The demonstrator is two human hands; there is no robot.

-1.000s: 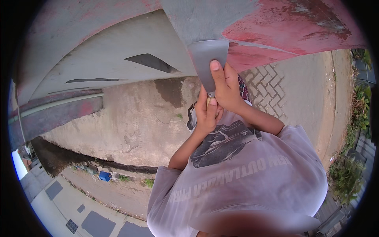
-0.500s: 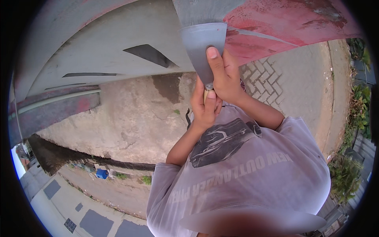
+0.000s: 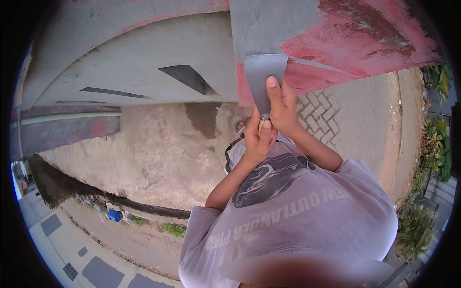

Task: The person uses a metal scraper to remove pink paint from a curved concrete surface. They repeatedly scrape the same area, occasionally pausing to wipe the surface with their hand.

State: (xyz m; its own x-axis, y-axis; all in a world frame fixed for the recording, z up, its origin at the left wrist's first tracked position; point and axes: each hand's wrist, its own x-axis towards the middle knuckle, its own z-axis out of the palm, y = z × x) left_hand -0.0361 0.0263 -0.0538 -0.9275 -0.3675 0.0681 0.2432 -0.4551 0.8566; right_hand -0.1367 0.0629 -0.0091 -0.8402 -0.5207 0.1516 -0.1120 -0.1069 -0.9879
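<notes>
A wide metal putty knife (image 3: 258, 72) stands blade-up in front of a painted panel (image 3: 336, 29) that is part grey and part red. Its straight edge lies over the border between the grey and red areas; whether it touches the surface I cannot tell. My left hand (image 3: 259, 139) is wrapped around the short pale handle (image 3: 261, 126). My right hand (image 3: 284, 108) grips the blade from the right side, thumb flat on its face and the other fingers behind it. Darker, scraped-looking patches mark the panel's upper right.
A pale wall face (image 3: 144, 53) with dark slots extends left of the panel. Below lies a stained concrete floor (image 3: 144, 149), with a foot (image 3: 240, 126) partly showing. Patterned paving (image 3: 317, 113) and a curb (image 3: 391, 125) with plants run along the right. A blue container (image 3: 114, 215) stands lower left.
The panel, the putty knife and both hands sit lower and slightly farther right in the picture. More of the panel shows above the blade. Both hands keep the same grip.
</notes>
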